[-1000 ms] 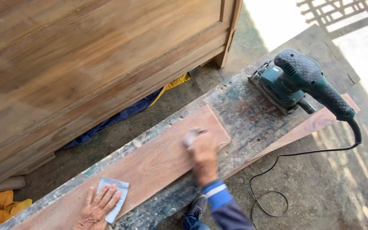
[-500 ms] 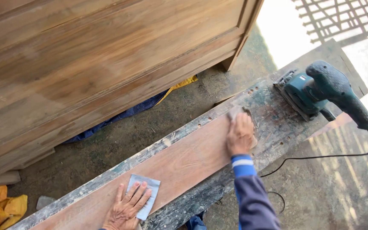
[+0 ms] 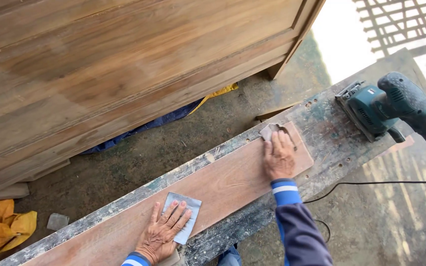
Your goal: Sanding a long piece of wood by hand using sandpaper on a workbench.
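Observation:
A long reddish wooden board (image 3: 223, 184) lies along a paint-stained workbench plank (image 3: 324, 135). My right hand (image 3: 278, 155) presses a small piece of sandpaper (image 3: 267, 130) onto the board's far end. My left hand (image 3: 163, 231) lies flat with fingers spread on a pale grey sheet of sandpaper (image 3: 183, 219), pinning it to the board near its front edge. Both wrists show dark blue sleeves with lighter cuffs.
A teal electric sander (image 3: 388, 106) rests on the bench's far end, its black cord (image 3: 371, 183) trailing over the concrete floor. A large wooden cabinet (image 3: 124, 64) stands behind the bench. Yellow cloth (image 3: 1, 229) lies at lower left, blue and yellow cloth under the cabinet.
My right hand slid the sandpaper from the board's middle out to its far end. The view shifted, so the sander sits further right. My left hand stays on the grey sheet.

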